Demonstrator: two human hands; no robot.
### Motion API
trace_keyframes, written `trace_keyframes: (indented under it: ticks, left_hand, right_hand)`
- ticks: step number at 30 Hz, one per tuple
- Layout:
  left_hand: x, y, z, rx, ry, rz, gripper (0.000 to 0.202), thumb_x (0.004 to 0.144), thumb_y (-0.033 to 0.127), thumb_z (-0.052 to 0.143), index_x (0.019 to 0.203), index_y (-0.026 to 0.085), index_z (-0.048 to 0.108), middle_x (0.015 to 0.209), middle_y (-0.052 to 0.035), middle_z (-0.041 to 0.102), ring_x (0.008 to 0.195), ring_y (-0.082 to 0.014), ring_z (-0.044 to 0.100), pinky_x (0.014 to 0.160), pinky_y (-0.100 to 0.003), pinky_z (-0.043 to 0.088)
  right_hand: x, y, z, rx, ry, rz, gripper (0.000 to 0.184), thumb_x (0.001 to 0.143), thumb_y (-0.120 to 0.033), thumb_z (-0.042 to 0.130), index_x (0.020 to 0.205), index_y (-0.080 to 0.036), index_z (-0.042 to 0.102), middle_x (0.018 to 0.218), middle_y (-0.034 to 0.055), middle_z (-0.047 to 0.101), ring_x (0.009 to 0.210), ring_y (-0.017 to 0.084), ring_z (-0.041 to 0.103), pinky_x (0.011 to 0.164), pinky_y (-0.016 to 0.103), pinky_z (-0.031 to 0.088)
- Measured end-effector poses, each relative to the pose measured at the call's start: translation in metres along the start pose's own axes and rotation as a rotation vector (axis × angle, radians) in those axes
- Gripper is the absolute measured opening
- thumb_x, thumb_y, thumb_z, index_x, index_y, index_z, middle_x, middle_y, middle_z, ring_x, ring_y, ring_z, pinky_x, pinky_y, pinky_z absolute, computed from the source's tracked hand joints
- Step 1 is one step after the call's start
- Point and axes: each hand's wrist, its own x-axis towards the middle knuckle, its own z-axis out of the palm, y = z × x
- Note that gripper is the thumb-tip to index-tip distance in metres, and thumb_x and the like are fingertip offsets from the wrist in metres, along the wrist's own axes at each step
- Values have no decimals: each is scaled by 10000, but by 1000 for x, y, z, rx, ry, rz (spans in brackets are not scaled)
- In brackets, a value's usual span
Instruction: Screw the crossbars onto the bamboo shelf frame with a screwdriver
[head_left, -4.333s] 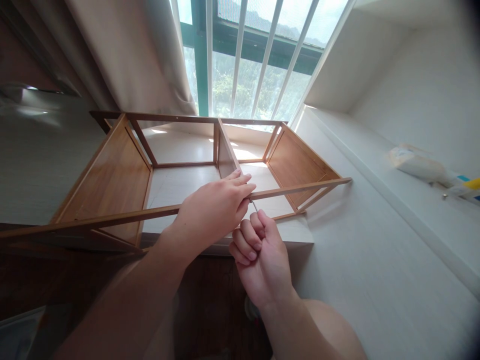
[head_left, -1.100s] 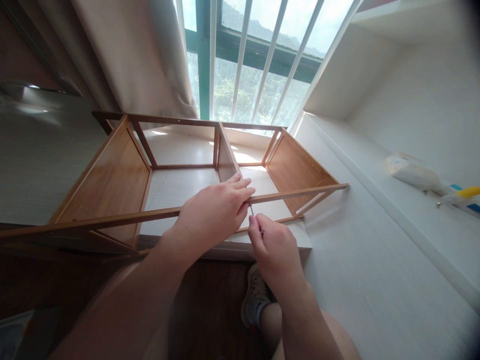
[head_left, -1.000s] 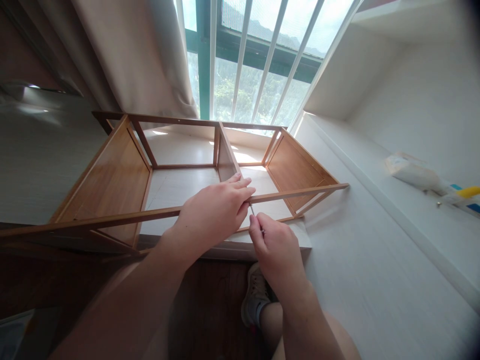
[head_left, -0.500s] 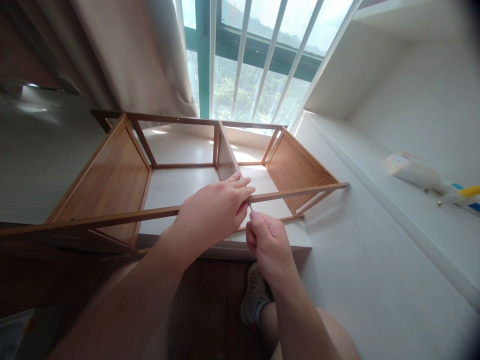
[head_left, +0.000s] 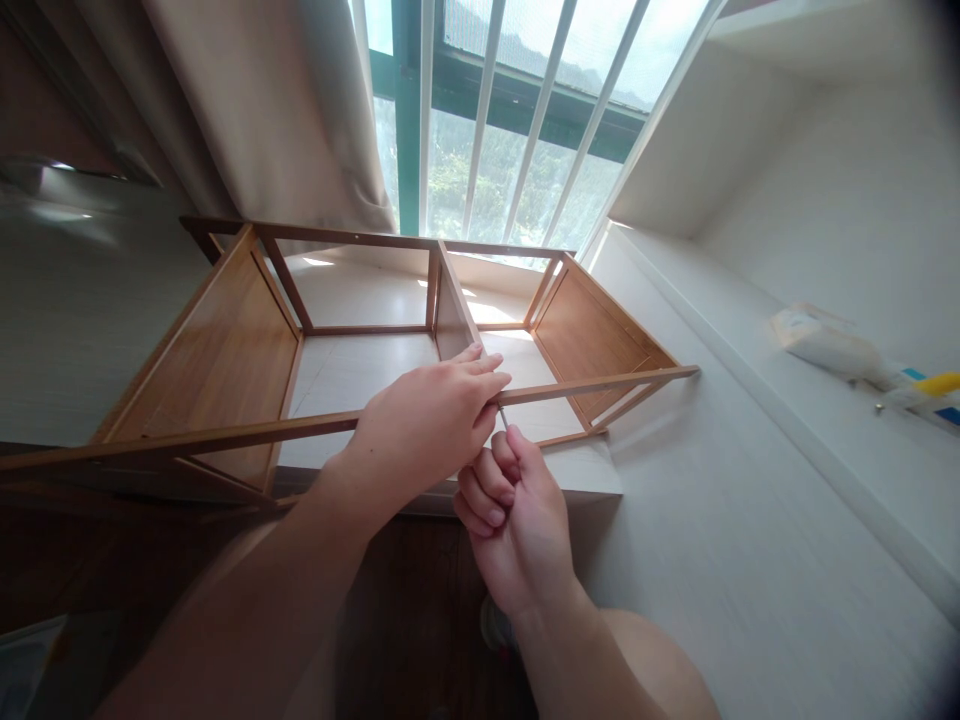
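Note:
My left hand (head_left: 420, 420) lies over the front rail of a brown wooden frame (head_left: 600, 385), where the middle divider (head_left: 454, 305) meets it. Its fingers reach across the rail, and the thumb side is on the near face. Just below that joint, my right hand (head_left: 517, 520) is closed, palm side up, around a thin metal hex key (head_left: 504, 416). Only the key's slim shaft shows between thumb and rail; the rest is hidden in the fist. The shaft's tip meets the underside of the rail beside my left hand.
The frame rests on a pale ledge (head_left: 592, 468) under a barred window (head_left: 517, 130). A curtain (head_left: 277, 110) hangs at left. On the white surface at right lie a clear plastic bag (head_left: 825, 340), a yellow-handled item (head_left: 937, 384) and a small metal piece (head_left: 879, 408).
My right hand has rotated from knuckles up to palm up and dropped slightly, showing more of the shaft. My left hand and the frame stay in place.

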Motion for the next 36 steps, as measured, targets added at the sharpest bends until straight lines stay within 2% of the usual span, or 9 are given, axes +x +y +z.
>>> trace_keyframes:
  ticks: [7, 16, 28, 32, 36]
  left_hand:
    - [0, 0, 0, -7, 14, 0, 338, 941, 201, 433, 1217, 225, 628, 1385, 1, 591, 1366, -194, 464, 999, -370, 525]
    - [0, -1, 0, -19, 14, -5, 333, 939, 203, 443, 1218, 231, 623, 1375, 7, 598, 1363, -197, 467, 989, -392, 537]
    - [-2, 0, 1, -50, 28, -18, 327, 945, 200, 441, 1207, 239, 633, 1350, 9, 617, 1367, -199, 463, 1035, -403, 514]
    - [-2, 0, 1, -48, 29, -18, 314, 946, 205, 438, 1183, 242, 641, 1361, 13, 609, 1372, -193, 456, 1034, -396, 517]
    - [-2, 0, 2, -37, 24, -20, 302, 939, 202, 443, 1153, 245, 652, 1373, 13, 600, 1370, -195, 460, 1020, -397, 527]
  right_hand:
    - [0, 5, -1, -116, 73, -92, 404, 981, -344, 444, 631, -205, 299, 482, -89, 238, 402, 72, 142, 397, 216, 111]
    - [2, 14, -3, -113, 81, -149, 427, 969, -367, 461, 614, -206, 288, 479, -90, 232, 408, 74, 151, 399, 226, 115]
    - [0, 25, -9, -228, 165, -344, 474, 973, -418, 481, 585, -203, 313, 503, -76, 255, 450, 85, 185, 414, 240, 150]
    - [1, 25, -17, -384, 181, -436, 461, 984, -396, 446, 582, -212, 313, 499, -65, 284, 459, 97, 220, 425, 253, 183]
    - [2, 17, -27, -743, 206, -579, 483, 1005, -398, 402, 563, -215, 327, 500, -51, 328, 484, 109, 287, 473, 273, 244]
